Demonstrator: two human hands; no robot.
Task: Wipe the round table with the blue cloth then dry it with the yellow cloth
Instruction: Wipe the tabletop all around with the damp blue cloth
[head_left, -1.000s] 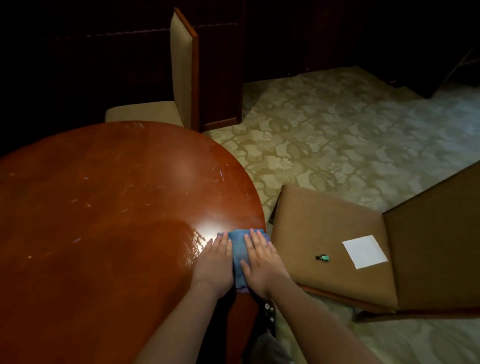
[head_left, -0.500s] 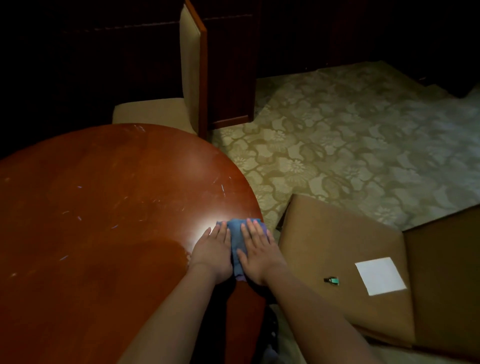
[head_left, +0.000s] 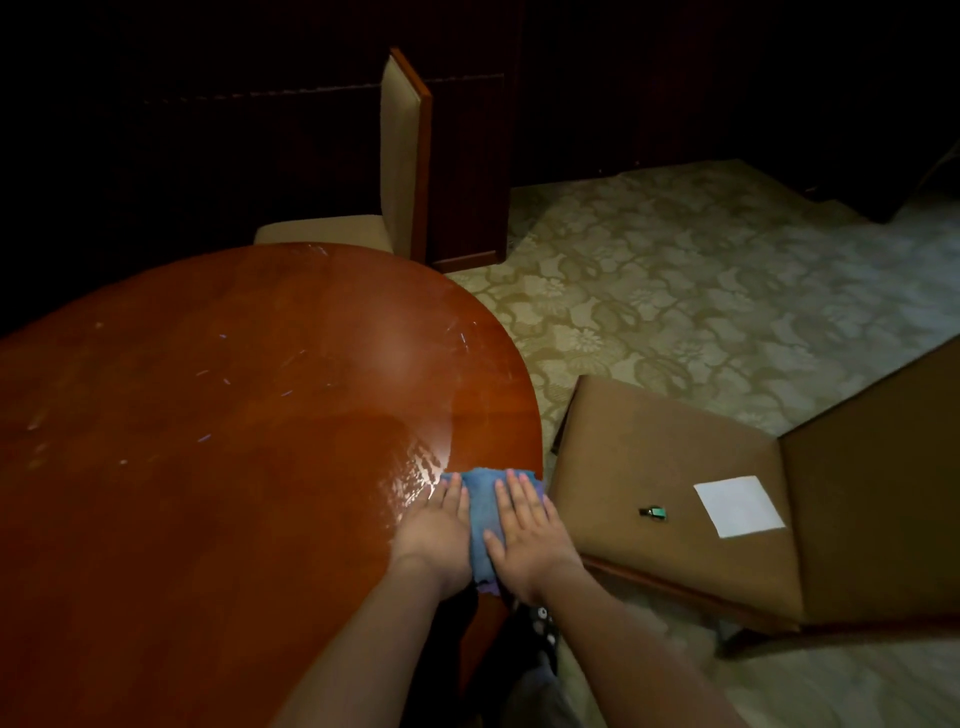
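Two bare hands are lying flat on the blue cloth, which is sitting on the round table right at its right-hand rim. The left hand is pressing down on the cloth's left side with straight fingers, and the right hand is pressing on its right side the same way; neither hand is curling round the fabric or pinching it. A strip of the cloth is showing between the two hands, its far edge is peeking out just past the fingertips, and a small corner is sticking out by the wrists, toward the table's near edge. Just beyond the left hand's fingertips the tabletop is glistening with a wet, bright patch. Beside the table's right rim a brown chair is standing, carrying a white square of paper and a small green object on its seat. Behind the table's far edge a beige chair is standing on the patterned carpet.
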